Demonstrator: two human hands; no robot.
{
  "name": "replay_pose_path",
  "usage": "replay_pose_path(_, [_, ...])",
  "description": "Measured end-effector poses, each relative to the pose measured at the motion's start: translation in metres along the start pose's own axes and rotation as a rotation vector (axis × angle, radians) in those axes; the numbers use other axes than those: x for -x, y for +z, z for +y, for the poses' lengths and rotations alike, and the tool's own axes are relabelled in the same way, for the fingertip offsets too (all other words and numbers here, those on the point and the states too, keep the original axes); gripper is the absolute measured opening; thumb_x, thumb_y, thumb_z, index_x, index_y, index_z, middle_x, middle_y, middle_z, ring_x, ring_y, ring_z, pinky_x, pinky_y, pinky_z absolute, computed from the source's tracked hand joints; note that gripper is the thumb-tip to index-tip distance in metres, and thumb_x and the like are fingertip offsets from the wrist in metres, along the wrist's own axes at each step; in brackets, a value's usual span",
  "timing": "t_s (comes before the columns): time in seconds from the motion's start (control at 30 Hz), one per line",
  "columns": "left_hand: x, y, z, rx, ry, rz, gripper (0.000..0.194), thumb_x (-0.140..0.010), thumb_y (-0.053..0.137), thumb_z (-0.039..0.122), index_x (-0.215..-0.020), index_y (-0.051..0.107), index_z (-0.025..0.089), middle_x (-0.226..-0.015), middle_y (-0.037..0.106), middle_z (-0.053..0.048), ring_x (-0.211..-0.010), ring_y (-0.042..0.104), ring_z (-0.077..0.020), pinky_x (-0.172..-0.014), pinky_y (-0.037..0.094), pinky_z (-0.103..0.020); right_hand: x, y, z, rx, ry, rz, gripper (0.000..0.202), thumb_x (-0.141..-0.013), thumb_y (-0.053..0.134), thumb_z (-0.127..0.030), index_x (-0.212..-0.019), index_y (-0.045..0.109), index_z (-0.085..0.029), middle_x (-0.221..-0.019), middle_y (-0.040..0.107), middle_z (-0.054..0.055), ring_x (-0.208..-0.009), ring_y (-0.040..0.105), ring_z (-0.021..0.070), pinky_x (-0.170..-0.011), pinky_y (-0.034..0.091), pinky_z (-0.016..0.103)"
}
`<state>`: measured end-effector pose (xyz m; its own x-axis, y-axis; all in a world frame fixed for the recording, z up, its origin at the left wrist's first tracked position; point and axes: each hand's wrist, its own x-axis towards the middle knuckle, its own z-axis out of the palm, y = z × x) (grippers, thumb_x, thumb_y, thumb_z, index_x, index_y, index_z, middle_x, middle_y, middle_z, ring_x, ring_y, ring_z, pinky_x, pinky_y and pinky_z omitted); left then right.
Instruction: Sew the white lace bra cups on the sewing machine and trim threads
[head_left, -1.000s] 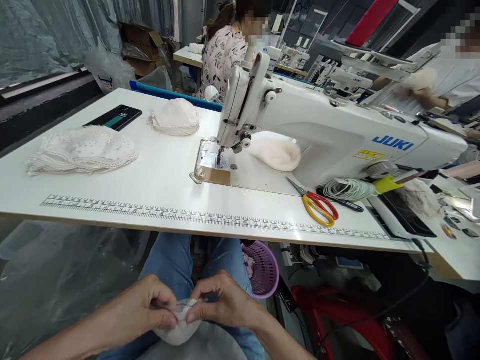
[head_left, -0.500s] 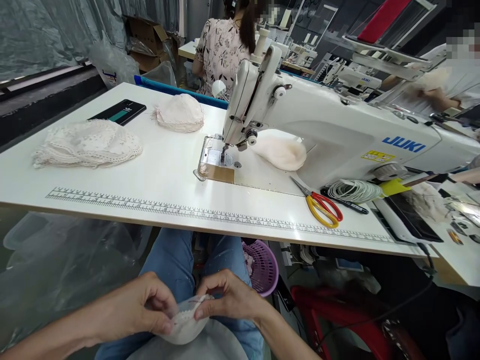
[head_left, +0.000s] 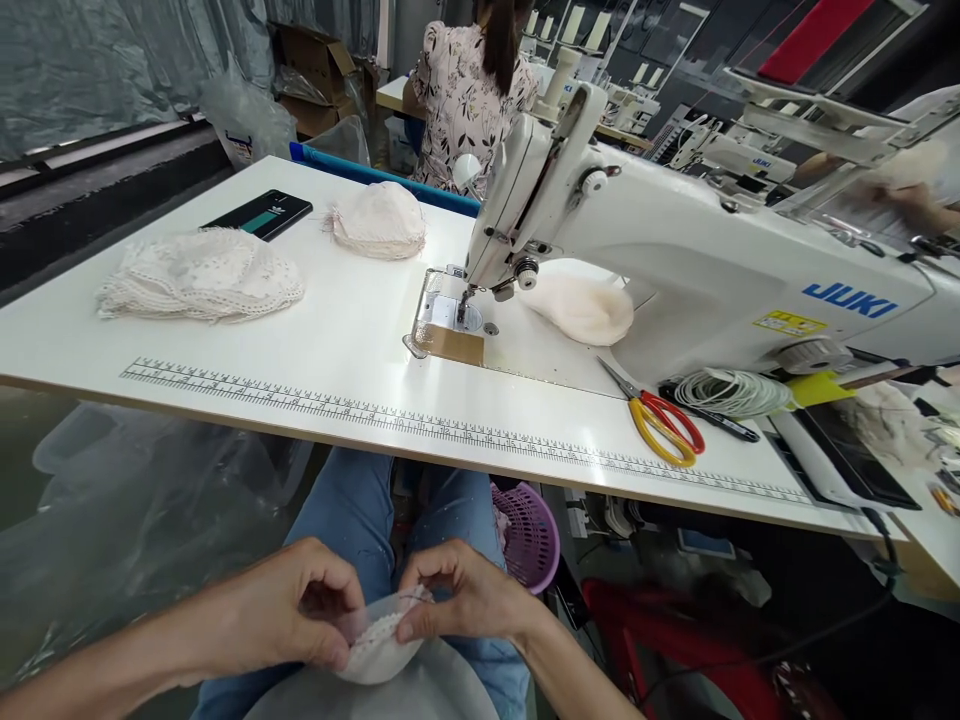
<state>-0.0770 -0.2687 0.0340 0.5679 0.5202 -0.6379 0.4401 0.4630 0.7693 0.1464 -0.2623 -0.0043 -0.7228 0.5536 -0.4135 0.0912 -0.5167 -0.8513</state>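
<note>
Over my lap I hold a small white cup-shaped fabric piece [head_left: 377, 655] with a lacy edge. My left hand [head_left: 319, 615] pinches its left side between thumb and fingers. My right hand [head_left: 457, 600] grips the right end of the same edge, thumb on top. Below it, pale grey cloth [head_left: 420, 690] covers part of my lap. On the table beyond lie a stack of white lace pieces [head_left: 202, 275] and a smaller stack of cream cup pieces [head_left: 379, 220]. Another cream piece [head_left: 585, 308] rests under the arm of the sewing machine [head_left: 675, 240].
Red-and-yellow scissors [head_left: 664, 425] and a coil of white cord [head_left: 731, 392] lie on the table's right. A black phone [head_left: 259, 213] is at the back left. A purple basket [head_left: 532, 540] stands below the table edge [head_left: 450, 462]. A co-worker [head_left: 469, 90] sits ahead.
The view has shifted, so the table and machine appear slightly further right. Both hands keep hold of the fabric piece, with its lacy edge a little more turned toward me.
</note>
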Motion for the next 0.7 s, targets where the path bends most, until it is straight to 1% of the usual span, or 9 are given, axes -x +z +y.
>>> replay_pose_path(0.1, [0.001,-0.001,-0.003,-0.085,0.022,0.009,0.007,-0.065,0.07,0.025,-0.07,0.074,0.022,-0.075,0.059,0.004,-0.073,0.052,-0.0136,-0.064,0.039,-0.018,0.0,0.0,-0.002,-0.007,0.018,-0.003,0.039,-0.054,0.084,-0.044,-0.067,0.065,-0.012,-0.063,0.059,-0.003,-0.054,0.048,0.0062,-0.057,0.04,0.02])
replay_pose_path(0.17, [0.001,-0.002,-0.006,-0.079,0.035,0.003,0.008,-0.07,0.068,0.028,-0.071,0.074,0.022,-0.076,0.058,0.003,-0.075,0.052,-0.0141,-0.067,0.039,-0.018,0.001,0.0,-0.003,-0.012,0.025,-0.008,0.039,-0.054,0.084,-0.044,-0.066,0.065,-0.012,-0.063,0.059,-0.003,-0.054,0.048,0.0063,-0.057,0.04,0.02])
replay_pose_path(0.3, [0.001,-0.001,-0.009,0.005,0.037,-0.041,0.021,-0.079,0.059,0.035,-0.074,0.072,0.019,-0.064,0.055,0.003,-0.063,0.047,-0.0117,-0.059,0.036,-0.019,0.002,-0.001,0.0,-0.011,0.018,0.011,0.04,-0.054,0.084,-0.045,-0.068,0.065,-0.013,-0.062,0.06,-0.003,-0.054,0.051,0.0072,-0.057,0.041,0.02])
replay_pose_path(0.37, [0.002,-0.001,-0.008,0.044,0.028,-0.055,0.025,-0.081,0.055,0.035,-0.077,0.072,0.019,-0.064,0.057,0.003,-0.062,0.047,-0.0114,-0.058,0.035,-0.019,0.003,-0.003,0.004,-0.017,0.018,0.022,0.041,-0.055,0.084,-0.046,-0.071,0.066,-0.013,-0.064,0.061,-0.002,-0.056,0.053,0.008,-0.058,0.042,0.021])
replay_pose_path(0.47, [0.005,0.001,-0.008,0.165,-0.029,-0.138,0.022,-0.072,0.062,0.03,-0.089,0.073,0.02,-0.068,0.062,0.003,-0.064,0.05,-0.0126,-0.062,0.039,-0.02,0.005,-0.007,0.01,-0.035,0.018,0.037,0.041,-0.057,0.083,-0.045,-0.075,0.067,-0.013,-0.066,0.063,-0.001,-0.059,0.056,0.0096,-0.06,0.044,0.022])
replay_pose_path(0.5, [0.005,0.002,-0.009,0.171,-0.052,-0.135,0.022,-0.067,0.066,0.027,-0.087,0.073,0.02,-0.066,0.06,0.003,-0.063,0.05,-0.0129,-0.061,0.038,-0.02,0.006,-0.008,0.012,-0.04,0.019,0.043,0.04,-0.058,0.084,-0.044,-0.076,0.067,-0.013,-0.067,0.063,0.0,-0.06,0.057,0.0099,-0.06,0.045,0.022])
replay_pose_path(0.57, [0.005,0.006,-0.013,0.121,-0.088,-0.075,0.019,-0.058,0.067,0.022,-0.076,0.072,0.019,-0.062,0.055,0.005,-0.063,0.048,-0.0131,-0.057,0.035,-0.019,0.008,-0.01,0.016,-0.047,0.021,0.051,0.037,-0.059,0.084,-0.041,-0.077,0.068,-0.013,-0.067,0.064,0.0,-0.061,0.057,0.01,-0.061,0.046,0.022])
replay_pose_path(0.63, [0.004,0.008,-0.017,0.063,-0.089,-0.004,0.011,-0.06,0.064,0.022,-0.069,0.069,0.019,-0.06,0.049,0.006,-0.063,0.044,-0.0126,-0.055,0.032,-0.018,0.011,-0.013,0.019,-0.05,0.026,0.054,0.035,-0.061,0.084,-0.039,-0.077,0.068,-0.012,-0.067,0.064,0.001,-0.06,0.058,0.0098,-0.061,0.046,0.022])
replay_pose_path(0.7, [0.004,0.009,-0.017,0.056,-0.064,-0.011,0.01,-0.066,0.061,0.025,-0.069,0.069,0.019,-0.058,0.043,0.006,-0.061,0.039,-0.0115,-0.055,0.029,-0.019,0.013,-0.015,0.021,-0.048,0.032,0.054,0.034,-0.061,0.083,-0.038,-0.077,0.068,-0.012,-0.068,0.065,0.001,-0.06,0.059,0.0102,-0.061,0.047,0.022])
